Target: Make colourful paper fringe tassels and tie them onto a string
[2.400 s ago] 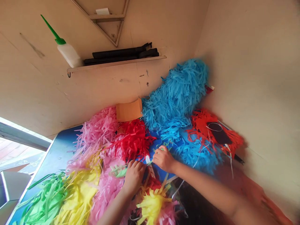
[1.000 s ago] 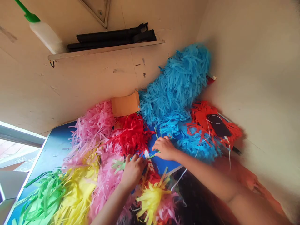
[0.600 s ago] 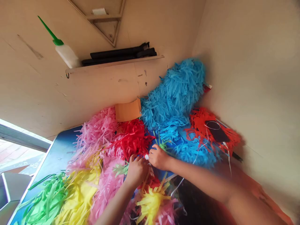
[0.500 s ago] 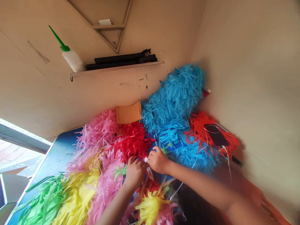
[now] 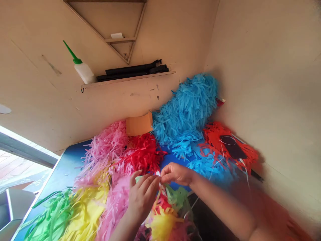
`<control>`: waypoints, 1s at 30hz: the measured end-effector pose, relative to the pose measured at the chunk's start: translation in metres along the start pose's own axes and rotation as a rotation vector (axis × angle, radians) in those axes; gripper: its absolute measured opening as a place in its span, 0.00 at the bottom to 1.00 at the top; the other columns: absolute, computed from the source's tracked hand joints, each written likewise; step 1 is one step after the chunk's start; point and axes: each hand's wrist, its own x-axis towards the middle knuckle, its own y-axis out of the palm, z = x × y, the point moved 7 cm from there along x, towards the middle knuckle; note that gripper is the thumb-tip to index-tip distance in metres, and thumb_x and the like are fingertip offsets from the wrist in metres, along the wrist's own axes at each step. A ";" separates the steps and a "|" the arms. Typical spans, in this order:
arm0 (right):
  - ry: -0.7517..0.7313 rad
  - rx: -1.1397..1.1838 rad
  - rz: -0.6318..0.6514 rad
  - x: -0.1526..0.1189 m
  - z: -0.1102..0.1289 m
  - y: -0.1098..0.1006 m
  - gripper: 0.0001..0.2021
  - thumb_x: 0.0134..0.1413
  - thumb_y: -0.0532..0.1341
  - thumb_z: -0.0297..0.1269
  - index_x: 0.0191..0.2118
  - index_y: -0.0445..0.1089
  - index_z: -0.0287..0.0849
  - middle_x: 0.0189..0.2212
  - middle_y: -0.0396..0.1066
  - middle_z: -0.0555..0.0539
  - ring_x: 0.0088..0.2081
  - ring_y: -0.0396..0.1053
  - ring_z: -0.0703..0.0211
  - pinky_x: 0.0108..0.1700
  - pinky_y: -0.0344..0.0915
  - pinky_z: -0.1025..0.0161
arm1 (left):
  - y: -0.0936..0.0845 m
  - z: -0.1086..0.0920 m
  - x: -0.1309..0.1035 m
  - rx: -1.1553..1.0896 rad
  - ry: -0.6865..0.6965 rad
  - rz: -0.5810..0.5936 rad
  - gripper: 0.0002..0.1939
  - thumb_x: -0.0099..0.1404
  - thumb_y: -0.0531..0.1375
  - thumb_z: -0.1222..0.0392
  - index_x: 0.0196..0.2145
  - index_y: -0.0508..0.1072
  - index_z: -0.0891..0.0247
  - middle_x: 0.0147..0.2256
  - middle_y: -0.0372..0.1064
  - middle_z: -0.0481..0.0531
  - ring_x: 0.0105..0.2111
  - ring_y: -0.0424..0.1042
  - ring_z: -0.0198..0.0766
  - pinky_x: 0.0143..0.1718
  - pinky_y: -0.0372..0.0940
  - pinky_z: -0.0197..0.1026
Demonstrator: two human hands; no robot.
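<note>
My left hand (image 5: 144,192) has its fingers pressed together and its thumb raised, with a bit of light green fringed paper (image 5: 138,179) showing between them. Against its fingertips, my right hand (image 5: 175,174) is closed in a pinch; what lies in that pinch is too small to make out. A small white piece (image 5: 157,173) peeks out where the hands meet. More light green paper (image 5: 178,196) hangs below my right hand. Underneath, a bunch of yellow fringed paper (image 5: 164,225) with red and pink strips hangs or lies near me; I cannot tell which.
Pink (image 5: 106,142), red (image 5: 145,154), blue (image 5: 188,107), green (image 5: 51,212) and yellow fringed paper (image 5: 87,209) piles cover the blue table (image 5: 71,160). A phone (image 5: 233,147) with a white cable lies on orange-red fringe. A glue bottle (image 5: 85,73) stands on the wall shelf (image 5: 130,79).
My left hand has turned, its fingers now straighter and thumb lifted. My right hand has lowered slightly into a pinch. The green paper now hangs below it. The view has tilted up slightly.
</note>
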 end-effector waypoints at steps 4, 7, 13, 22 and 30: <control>-0.018 0.153 -0.098 -0.007 -0.009 0.008 0.18 0.34 0.76 0.46 0.26 0.73 0.37 0.16 0.68 0.55 0.18 0.59 0.70 0.23 0.51 0.70 | 0.002 0.012 -0.009 -0.164 -0.267 -0.080 0.06 0.69 0.58 0.61 0.35 0.75 0.58 0.30 0.78 0.49 0.30 0.77 0.38 0.41 0.69 0.43; -0.070 0.285 -0.177 -0.013 -0.010 0.014 0.19 0.36 0.76 0.46 0.28 0.71 0.38 0.15 0.67 0.56 0.17 0.61 0.70 0.21 0.53 0.71 | 0.006 0.019 -0.014 -0.324 -0.489 -0.106 0.06 0.67 0.60 0.57 0.32 0.75 0.59 0.29 0.77 0.50 0.29 0.77 0.39 0.31 0.71 0.39; -0.151 0.362 -0.280 -0.015 -0.008 0.017 0.21 0.38 0.76 0.45 0.35 0.70 0.39 0.20 0.70 0.56 0.17 0.65 0.69 0.22 0.60 0.70 | 0.012 0.019 -0.018 -0.466 -0.627 -0.124 0.10 0.66 0.61 0.53 0.31 0.76 0.60 0.29 0.77 0.50 0.29 0.77 0.39 0.31 0.73 0.38; -0.328 0.182 -0.479 -0.012 0.000 0.013 0.15 0.41 0.74 0.44 0.28 0.73 0.40 0.21 0.71 0.53 0.23 0.64 0.68 0.29 0.61 0.68 | 0.011 0.013 -0.028 -0.187 -0.407 -0.227 0.06 0.66 0.61 0.62 0.40 0.78 0.56 0.33 0.78 0.51 0.34 0.77 0.40 0.38 0.72 0.43; -0.015 0.490 -0.282 0.015 -0.008 0.016 0.20 0.28 0.79 0.41 0.26 0.72 0.37 0.18 0.67 0.55 0.20 0.60 0.72 0.23 0.52 0.72 | 0.023 0.044 -0.039 -0.466 -0.697 -0.088 0.08 0.66 0.61 0.56 0.36 0.80 0.59 0.33 0.80 0.52 0.32 0.80 0.40 0.33 0.74 0.37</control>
